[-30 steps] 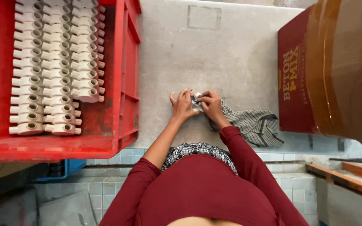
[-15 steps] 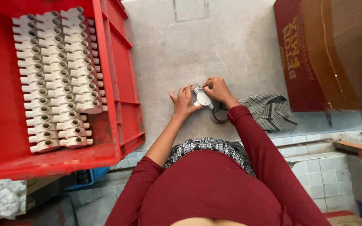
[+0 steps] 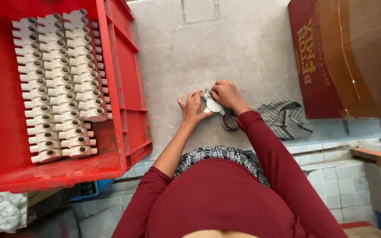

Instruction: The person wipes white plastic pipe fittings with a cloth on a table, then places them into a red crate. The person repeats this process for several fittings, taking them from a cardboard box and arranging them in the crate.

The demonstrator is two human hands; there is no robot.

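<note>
Soft, even daylight, faint shadows, sharp focus throughout, with slight wide-angle stretching at the edges.

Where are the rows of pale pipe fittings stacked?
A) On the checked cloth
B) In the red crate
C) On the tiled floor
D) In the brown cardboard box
B: the pale pipe fittings lie in neat rows inside the red crate, to the left of the left hand and right hand, which hold a single fitting.

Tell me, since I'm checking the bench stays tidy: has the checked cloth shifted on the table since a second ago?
No. The checked cloth lies in the same spot beside the brown box, right of the right hand; only the camera moved.
</note>
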